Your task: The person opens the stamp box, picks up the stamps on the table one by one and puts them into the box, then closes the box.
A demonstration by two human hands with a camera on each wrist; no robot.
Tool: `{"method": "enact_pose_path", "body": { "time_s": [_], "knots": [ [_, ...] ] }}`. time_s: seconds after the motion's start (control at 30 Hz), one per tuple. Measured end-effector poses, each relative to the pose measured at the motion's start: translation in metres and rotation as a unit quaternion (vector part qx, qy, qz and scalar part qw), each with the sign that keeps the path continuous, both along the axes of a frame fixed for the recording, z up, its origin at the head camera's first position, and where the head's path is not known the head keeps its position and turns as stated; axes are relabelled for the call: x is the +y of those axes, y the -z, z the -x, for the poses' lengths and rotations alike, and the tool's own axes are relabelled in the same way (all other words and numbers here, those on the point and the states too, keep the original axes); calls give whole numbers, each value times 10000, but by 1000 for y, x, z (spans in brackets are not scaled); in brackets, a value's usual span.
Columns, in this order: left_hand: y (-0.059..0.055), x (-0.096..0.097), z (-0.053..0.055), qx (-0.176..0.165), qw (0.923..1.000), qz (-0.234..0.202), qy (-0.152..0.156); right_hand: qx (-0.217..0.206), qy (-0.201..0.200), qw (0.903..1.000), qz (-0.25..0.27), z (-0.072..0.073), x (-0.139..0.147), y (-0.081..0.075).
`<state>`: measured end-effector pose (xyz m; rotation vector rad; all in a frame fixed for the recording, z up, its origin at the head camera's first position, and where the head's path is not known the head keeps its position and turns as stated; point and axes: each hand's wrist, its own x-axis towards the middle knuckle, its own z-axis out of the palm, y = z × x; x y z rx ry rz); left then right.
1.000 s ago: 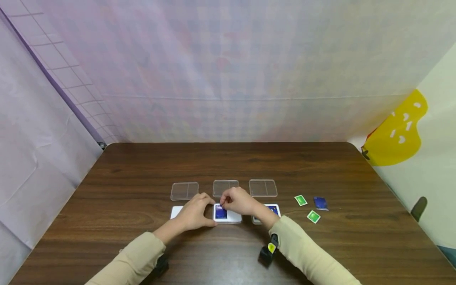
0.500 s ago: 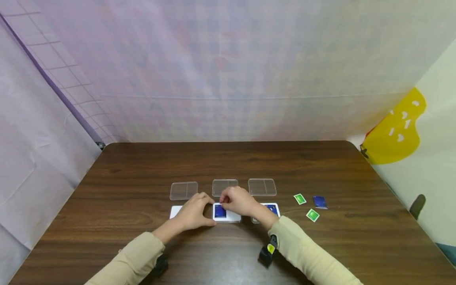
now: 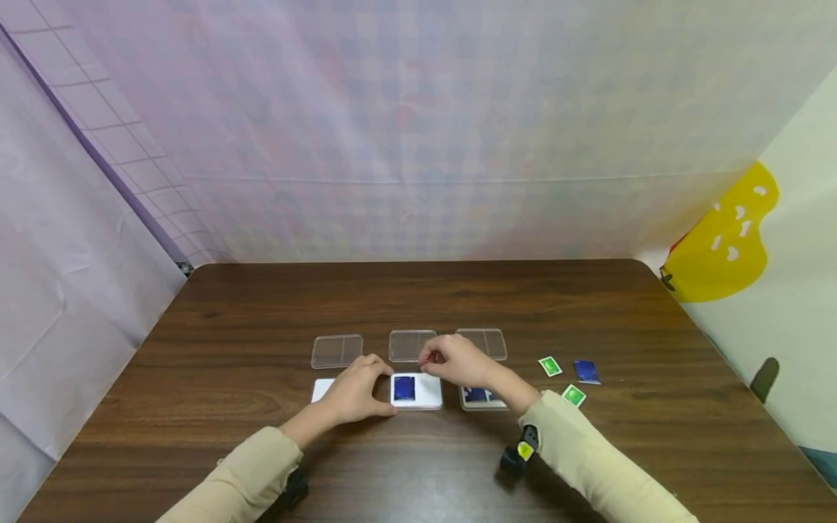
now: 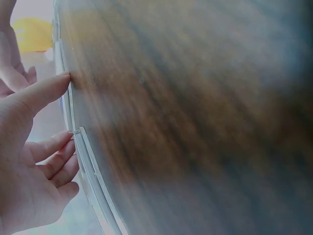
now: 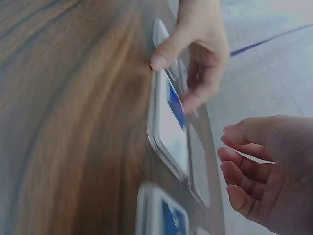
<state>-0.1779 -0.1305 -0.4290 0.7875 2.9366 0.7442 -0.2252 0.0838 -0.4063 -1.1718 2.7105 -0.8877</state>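
The middle flat white case [image 3: 429, 392] lies on the table with a dark blue square packet [image 3: 404, 388] on its left half. My left hand [image 3: 353, 392] holds this case at its left end, thumb at the near corner and fingertips at the far one. My right hand [image 3: 456, 360] hovers just past the case's right end, fingers loosely curled with nothing between them, as the right wrist view shows. A second white case [image 3: 322, 388] is partly covered by the left hand. Under the right forearm, a third case [image 3: 484, 407] bears dark blue packets.
Three clear plastic lids [image 3: 336, 351] lie in a row behind the cases. To the right are two green square packets [image 3: 550, 366] and a loose blue packet [image 3: 587, 372]. A patterned curtain [image 3: 405, 145] hangs behind the brown wooden table [image 3: 275, 305].
My right hand has lifted off the blue packet and moved right, uncovering the packet on the middle case. The left hand has stayed at the case's left end.
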Motion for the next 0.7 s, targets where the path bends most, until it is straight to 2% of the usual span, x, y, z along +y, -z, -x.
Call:
{"method": "enact_pose_path", "body": {
  "time_s": [0.3, 0.57, 0.7],
  "knots": [
    [0, 0, 0, 6, 10000, 67, 14, -133, 178, 9997, 49, 0, 55, -16],
    [2, -1, 0, 37, 10000, 47, 14, -386, 725, 9963, -247, -2, 110, -22],
    [3, -1, 0, 45, 10000, 76, 11, -597, 1008, 9929, -198, -2, 139, -23]
  ]
}}
